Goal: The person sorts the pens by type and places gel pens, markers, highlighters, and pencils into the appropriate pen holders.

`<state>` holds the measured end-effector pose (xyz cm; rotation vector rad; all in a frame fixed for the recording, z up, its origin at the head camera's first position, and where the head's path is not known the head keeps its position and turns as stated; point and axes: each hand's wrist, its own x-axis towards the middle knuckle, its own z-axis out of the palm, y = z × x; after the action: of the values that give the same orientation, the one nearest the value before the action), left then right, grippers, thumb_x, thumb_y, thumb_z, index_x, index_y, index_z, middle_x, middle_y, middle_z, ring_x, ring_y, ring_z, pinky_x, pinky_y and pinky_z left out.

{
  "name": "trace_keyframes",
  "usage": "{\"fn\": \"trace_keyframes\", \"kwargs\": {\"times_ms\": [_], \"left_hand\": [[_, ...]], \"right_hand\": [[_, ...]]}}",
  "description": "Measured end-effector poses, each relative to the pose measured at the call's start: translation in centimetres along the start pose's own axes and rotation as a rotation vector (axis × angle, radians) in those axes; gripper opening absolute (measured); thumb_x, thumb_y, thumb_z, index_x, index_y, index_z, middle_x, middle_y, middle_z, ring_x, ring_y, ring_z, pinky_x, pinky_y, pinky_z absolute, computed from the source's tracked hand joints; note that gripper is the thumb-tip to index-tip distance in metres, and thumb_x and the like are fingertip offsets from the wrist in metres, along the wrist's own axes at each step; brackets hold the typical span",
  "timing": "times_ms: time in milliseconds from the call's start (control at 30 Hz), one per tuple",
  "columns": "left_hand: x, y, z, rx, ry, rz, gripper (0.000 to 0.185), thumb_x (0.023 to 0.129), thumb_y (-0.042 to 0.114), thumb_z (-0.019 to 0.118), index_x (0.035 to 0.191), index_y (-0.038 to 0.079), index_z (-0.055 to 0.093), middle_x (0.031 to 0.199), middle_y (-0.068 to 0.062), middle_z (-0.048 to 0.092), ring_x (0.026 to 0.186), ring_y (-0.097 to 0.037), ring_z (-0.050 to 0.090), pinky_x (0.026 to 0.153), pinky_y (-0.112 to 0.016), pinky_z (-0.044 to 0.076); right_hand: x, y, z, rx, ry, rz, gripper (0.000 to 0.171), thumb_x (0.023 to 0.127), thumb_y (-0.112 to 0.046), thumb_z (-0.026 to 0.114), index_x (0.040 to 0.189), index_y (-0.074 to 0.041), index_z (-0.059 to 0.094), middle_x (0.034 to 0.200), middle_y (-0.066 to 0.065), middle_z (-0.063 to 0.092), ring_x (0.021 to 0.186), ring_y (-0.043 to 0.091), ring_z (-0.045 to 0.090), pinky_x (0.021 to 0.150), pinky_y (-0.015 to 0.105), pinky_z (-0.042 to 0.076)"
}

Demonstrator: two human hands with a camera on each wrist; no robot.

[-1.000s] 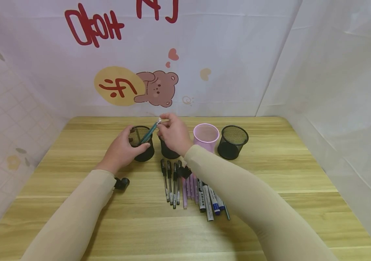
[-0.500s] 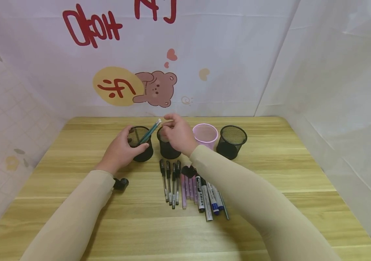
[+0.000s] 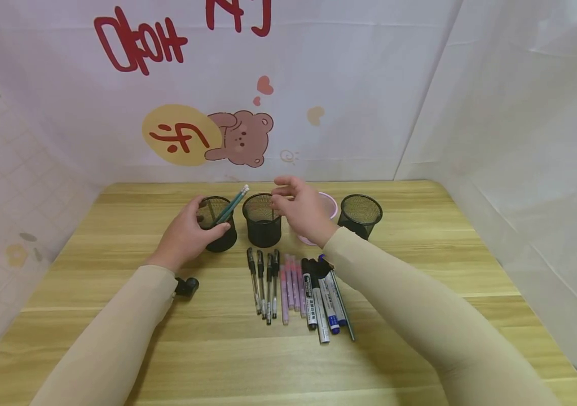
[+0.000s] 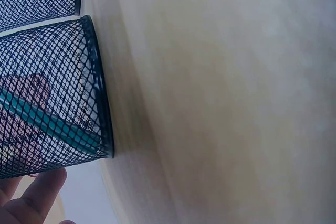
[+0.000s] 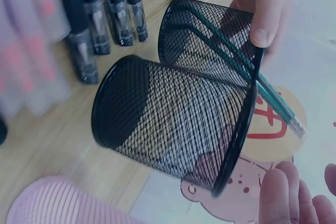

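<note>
My left hand [image 3: 183, 234] grips the leftmost black mesh pen holder [image 3: 222, 242], thumb on the near side and fingers round the left rim. Two green pencils [image 3: 232, 205] lean in that holder, white eraser ends sticking out to the upper right. In the left wrist view, green pencil [image 4: 58, 127] shows through the mesh [image 4: 68, 66]. My right hand [image 3: 305, 208] hovers between a second black mesh holder [image 3: 264, 232] and a pink mesh holder [image 3: 330, 203], holding nothing, fingers loosely extended. In the right wrist view, its fingers [image 5: 289, 198] appear apart from the holders.
A black mesh holder [image 3: 361, 208] stands at the right of the row. In front lie several black gel pens [image 3: 269, 287], several lilac pens [image 3: 290, 287], several whiteboard markers [image 3: 321, 304] and a green pencil [image 3: 346, 316]. A printed curtain [image 3: 359, 84] hangs behind the table.
My right hand has let go of the pencils' eraser ends and moved right, past the second black holder. The pencils stay leaning in the left holder; my left hand keeps its grip.
</note>
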<state>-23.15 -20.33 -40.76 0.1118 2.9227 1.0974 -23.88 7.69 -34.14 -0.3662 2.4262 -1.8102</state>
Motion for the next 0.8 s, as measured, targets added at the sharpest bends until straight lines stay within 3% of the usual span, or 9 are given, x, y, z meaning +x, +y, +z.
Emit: {"fn": "trace_keyframes", "kwargs": {"times_ms": [400, 567, 800], "left_hand": [[0.1, 0.0, 0.0, -0.005, -0.002, -0.001, 0.102, 0.090, 0.067, 0.070, 0.166, 0.015, 0.025, 0.164, -0.019, 0.041, 0.144, -0.044, 0.048, 0.114, -0.070, 0.041], [0.1, 0.0, -0.1, -0.001, 0.000, -0.002, 0.104, 0.090, 0.070, 0.069, 0.166, 0.015, 0.025, 0.165, -0.018, 0.040, 0.145, -0.043, 0.048, 0.115, -0.070, 0.041], [0.1, 0.0, -0.1, 0.011, -0.001, -0.002, 0.107, 0.088, 0.074, 0.068, 0.166, 0.014, 0.025, 0.164, -0.020, 0.041, 0.145, -0.044, 0.047, 0.115, -0.070, 0.041]], "right_hand": [[-3.1, 0.6, -4.3, -0.292, 0.007, -0.012, 0.030, 0.103, -0.023, 0.067, 0.132, -0.011, 0.067, 0.125, 0.004, 0.074, 0.112, 0.024, 0.073, 0.094, 0.041, 0.060], [-4.5, 1.4, -5.9, -0.405, -0.052, 0.001, 0.028, 0.102, -0.023, 0.069, 0.127, -0.012, 0.071, 0.117, 0.005, 0.075, 0.106, 0.023, 0.073, 0.085, 0.038, 0.059], [-5.7, 3.2, -7.5, -0.611, -0.189, 0.001, 0.028, 0.100, -0.020, 0.069, 0.124, -0.005, 0.072, 0.097, 0.005, 0.077, 0.082, 0.016, 0.067, 0.074, 0.031, 0.054]]}}
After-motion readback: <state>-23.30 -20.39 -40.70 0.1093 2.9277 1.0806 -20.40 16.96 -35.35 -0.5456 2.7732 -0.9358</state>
